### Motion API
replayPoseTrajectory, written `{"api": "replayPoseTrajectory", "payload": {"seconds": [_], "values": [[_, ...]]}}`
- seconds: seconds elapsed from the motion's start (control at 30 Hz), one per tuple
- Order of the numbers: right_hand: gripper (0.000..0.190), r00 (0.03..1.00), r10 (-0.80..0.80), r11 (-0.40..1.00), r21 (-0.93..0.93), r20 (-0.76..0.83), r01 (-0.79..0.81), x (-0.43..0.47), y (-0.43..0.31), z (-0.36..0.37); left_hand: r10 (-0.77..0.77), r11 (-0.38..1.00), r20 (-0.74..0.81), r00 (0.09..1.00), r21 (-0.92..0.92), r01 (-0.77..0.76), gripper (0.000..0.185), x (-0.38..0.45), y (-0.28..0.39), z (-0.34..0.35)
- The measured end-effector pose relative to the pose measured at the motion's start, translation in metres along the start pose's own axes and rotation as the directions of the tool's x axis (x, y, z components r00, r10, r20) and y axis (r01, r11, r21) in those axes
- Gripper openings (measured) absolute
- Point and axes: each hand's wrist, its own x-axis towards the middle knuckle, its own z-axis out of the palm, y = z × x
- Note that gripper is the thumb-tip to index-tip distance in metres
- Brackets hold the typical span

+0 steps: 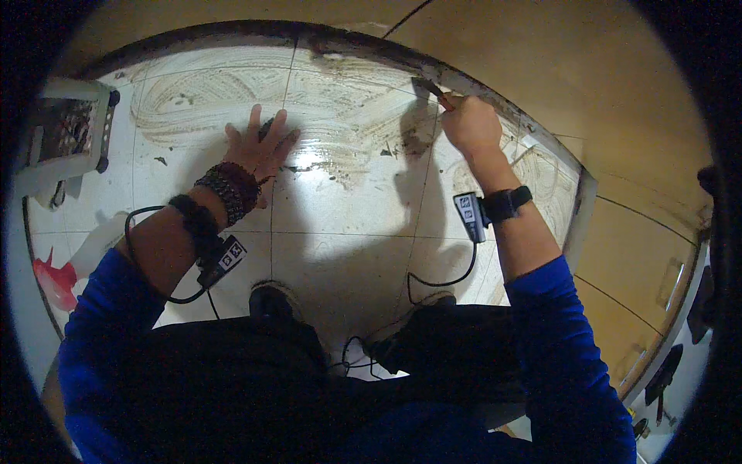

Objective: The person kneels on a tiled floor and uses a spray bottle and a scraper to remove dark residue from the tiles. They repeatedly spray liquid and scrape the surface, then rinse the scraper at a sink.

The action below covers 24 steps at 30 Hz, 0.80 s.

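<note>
My right hand is closed around the handle of a scraper, whose dark flat blade lies near the base of the wooden cabinets. My left hand is spread with its fingers apart over the white tiled floor; a small dark piece shows between the fingers. Whether the palm presses on the floor I cannot tell. Brown smears, wet streaks and dark flakes mark the tiles around both hands. Each wrist bears a strapped device with a cable.
A grey framed rack or crate stands at the left. Below it lies a whitish bottle with a red spray head. Wooden cabinet fronts curve along the top and right. My shoes and a loose black cable are near my knees.
</note>
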Motion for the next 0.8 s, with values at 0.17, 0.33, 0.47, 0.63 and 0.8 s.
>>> {"api": "replayPoseTrajectory", "payload": {"seconds": [0.17, 0.33, 0.47, 0.63, 0.8], "values": [[0.030, 0.967, -0.160, 0.975, 0.121, -0.196, 0.186, 0.014, 0.003, -0.001, 0.010, 1.000, -0.054, 0.998, 0.016, -0.009, 0.140, 0.002, -0.003, 0.008], [0.034, 0.993, -0.076, 0.991, -0.120, -0.094, 0.064, 0.019, 0.000, -0.003, -0.012, 1.000, -0.046, 0.999, 0.020, 0.013, 0.137, 0.005, 0.001, 0.010], [0.030, 0.964, -0.131, 0.990, -0.085, -0.231, 0.115, 0.031, -0.004, -0.004, -0.031, 0.999, -0.024, 0.999, 0.017, 0.032, 0.133, 0.005, 0.002, 0.007], [0.029, 0.975, -0.154, 0.987, -0.069, -0.159, 0.145, 0.031, -0.007, -0.006, -0.019, 1.000, -0.040, 0.999, -0.012, 0.019, 0.129, 0.008, -0.002, 0.014], [0.033, 0.951, -0.226, 0.974, -0.063, -0.211, 0.217, 0.034, -0.011, -0.016, -0.029, 0.997, -0.097, 0.995, 0.075, 0.037, 0.139, 0.016, 0.000, 0.025]]}}
